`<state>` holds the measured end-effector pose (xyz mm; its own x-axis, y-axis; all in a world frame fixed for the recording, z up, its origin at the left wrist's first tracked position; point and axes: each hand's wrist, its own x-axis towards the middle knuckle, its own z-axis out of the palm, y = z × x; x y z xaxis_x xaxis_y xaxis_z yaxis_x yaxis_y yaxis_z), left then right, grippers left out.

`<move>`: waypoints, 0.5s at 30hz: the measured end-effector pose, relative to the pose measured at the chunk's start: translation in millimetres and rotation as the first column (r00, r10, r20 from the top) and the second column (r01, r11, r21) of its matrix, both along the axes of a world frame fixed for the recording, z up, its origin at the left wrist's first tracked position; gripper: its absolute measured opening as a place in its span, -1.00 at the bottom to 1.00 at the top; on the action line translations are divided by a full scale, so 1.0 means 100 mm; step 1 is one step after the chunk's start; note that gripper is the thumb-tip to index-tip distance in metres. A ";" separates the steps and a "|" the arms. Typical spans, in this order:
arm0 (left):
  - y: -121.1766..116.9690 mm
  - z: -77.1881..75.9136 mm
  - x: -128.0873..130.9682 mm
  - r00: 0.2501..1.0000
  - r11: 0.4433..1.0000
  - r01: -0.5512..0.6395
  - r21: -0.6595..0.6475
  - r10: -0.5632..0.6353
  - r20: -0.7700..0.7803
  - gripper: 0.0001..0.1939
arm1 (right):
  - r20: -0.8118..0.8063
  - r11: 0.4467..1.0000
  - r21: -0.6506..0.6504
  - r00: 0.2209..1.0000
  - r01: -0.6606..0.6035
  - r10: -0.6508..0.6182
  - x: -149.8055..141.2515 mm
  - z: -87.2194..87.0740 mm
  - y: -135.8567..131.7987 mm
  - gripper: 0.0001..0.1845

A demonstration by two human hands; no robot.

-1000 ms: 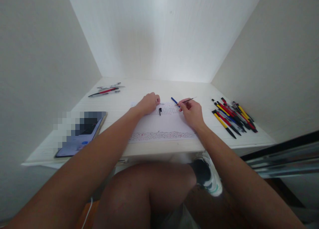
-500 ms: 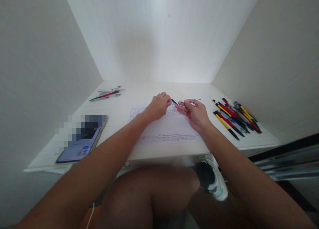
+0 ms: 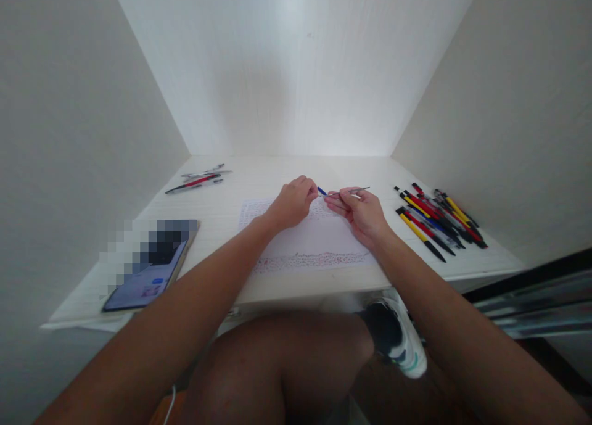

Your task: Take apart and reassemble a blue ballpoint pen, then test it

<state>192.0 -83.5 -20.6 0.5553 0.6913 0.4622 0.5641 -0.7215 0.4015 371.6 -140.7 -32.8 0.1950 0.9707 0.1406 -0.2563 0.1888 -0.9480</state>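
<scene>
Over the upper part of a written sheet of paper (image 3: pixel 314 237), my two hands work close together. My left hand (image 3: pixel 296 200) is closed, its fingertips pinching near one end of a small blue pen part (image 3: pixel 322 191). The part's other end reaches the fingertips of my right hand (image 3: pixel 363 212). That hand is closed with the thumb on top, gripping a thin dark rod like a pen refill (image 3: pixel 365 189), which sticks out to the right. Small details between the fingers are hidden.
On the right lies a pile of pens (image 3: pixel 435 218) in red, yellow, blue and black. Several more pens (image 3: pixel 198 181) lie at the back left. A phone (image 3: pixel 148 271) rests near the left front of the white desk (image 3: pixel 272 169). Walls enclose the back and both sides.
The view has tilted slightly. My hands stay nearly in place over the paper, with the right fingers shifting a little around the thin rod.
</scene>
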 end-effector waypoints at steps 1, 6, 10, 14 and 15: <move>0.00 0.00 0.00 1.000 1.000 0.007 0.003 -0.007 0.006 -0.82 | -0.005 1.000 -0.002 1.000 0.002 -0.002 0.00 0.00 0.00 -0.87; 0.00 -0.01 0.00 0.999 0.999 0.033 0.005 -0.033 0.043 -0.82 | -0.092 1.000 -0.018 0.996 0.003 -0.004 -0.02 0.04 -0.01 -0.82; 0.01 -0.01 0.00 0.996 0.998 0.054 0.016 -0.055 0.072 -0.83 | -0.124 1.000 -0.028 0.992 0.011 -0.014 -0.04 0.05 -0.02 -0.80; 0.01 -0.01 0.00 0.994 0.998 0.063 0.016 -0.064 0.086 -0.84 | -0.136 1.000 -0.020 0.991 0.011 -0.014 -0.03 0.05 -0.02 -0.80; 0.01 -0.01 -0.01 0.994 0.998 0.060 0.016 -0.061 0.087 -0.84 | -0.136 1.000 -0.019 0.991 0.011 -0.014 -0.03 0.05 -0.02 -0.80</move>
<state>191.4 -83.0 -21.5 0.5529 0.6513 0.5198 0.4824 -0.7588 0.4377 368.4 -143.2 -27.5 0.2233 0.9702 0.0938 -0.3811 0.1755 -0.9077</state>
